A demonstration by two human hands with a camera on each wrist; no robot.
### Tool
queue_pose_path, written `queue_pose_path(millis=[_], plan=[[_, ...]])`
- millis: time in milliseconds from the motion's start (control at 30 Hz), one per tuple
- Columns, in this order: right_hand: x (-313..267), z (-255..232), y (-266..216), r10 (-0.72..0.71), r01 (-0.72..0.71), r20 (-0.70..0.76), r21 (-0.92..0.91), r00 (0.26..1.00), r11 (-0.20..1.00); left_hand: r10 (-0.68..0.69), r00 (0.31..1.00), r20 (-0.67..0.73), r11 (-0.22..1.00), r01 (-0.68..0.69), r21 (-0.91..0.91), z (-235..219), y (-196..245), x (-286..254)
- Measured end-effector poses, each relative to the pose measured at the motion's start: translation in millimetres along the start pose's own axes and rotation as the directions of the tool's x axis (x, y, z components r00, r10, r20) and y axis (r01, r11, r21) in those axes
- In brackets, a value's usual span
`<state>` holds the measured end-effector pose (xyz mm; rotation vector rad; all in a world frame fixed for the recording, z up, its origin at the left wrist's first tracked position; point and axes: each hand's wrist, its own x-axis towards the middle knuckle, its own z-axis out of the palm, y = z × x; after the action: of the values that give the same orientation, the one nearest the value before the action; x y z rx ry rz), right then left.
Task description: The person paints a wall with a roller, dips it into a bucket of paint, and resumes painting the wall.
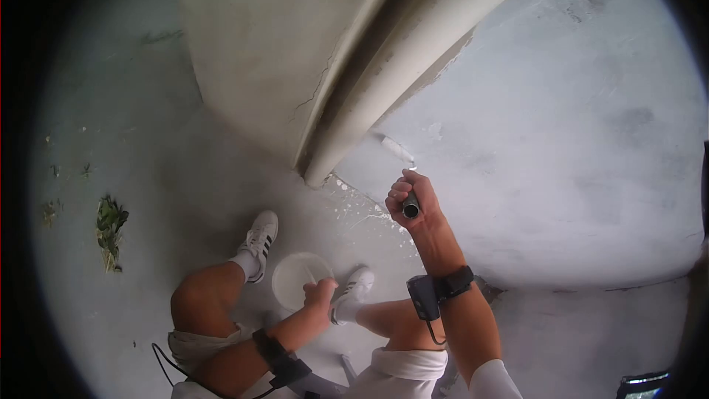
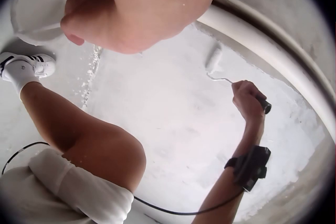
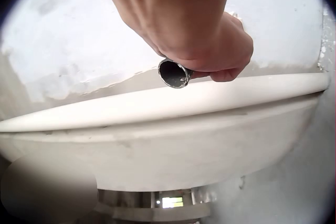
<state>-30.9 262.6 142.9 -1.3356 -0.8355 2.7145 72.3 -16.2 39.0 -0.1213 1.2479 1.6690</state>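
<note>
My right hand grips the dark handle of a small paint roller, fingers curled round it. The white roller head lies against the pale wall beside the pipe; the left wrist view shows the roller head and its bent wire too. In the right wrist view the handle's hollow end sticks out below the hand. My left hand has its fingers curled at the rim of a round white bucket, pinching a thin pale piece there.
A thick white pipe runs down beside a cracked column to the floor. White splashes mark the floor by the wall. Green leaves lie at the left. The person's shoes stand either side of the bucket.
</note>
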Motion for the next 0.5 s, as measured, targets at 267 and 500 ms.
queue_pose_path(millis=[267,500], plan=[[47,-70,77,0.149,-0.142,-0.042,0.149,0.988,0.979,-0.099,0.941,-0.324,0.994,0.079,-0.074,26,10,40],[57,-70,67,0.28,-0.213,-0.116,0.4,0.953,0.891,-0.401,0.806,-0.435,0.914,0.32,-0.249,63,21,78]])
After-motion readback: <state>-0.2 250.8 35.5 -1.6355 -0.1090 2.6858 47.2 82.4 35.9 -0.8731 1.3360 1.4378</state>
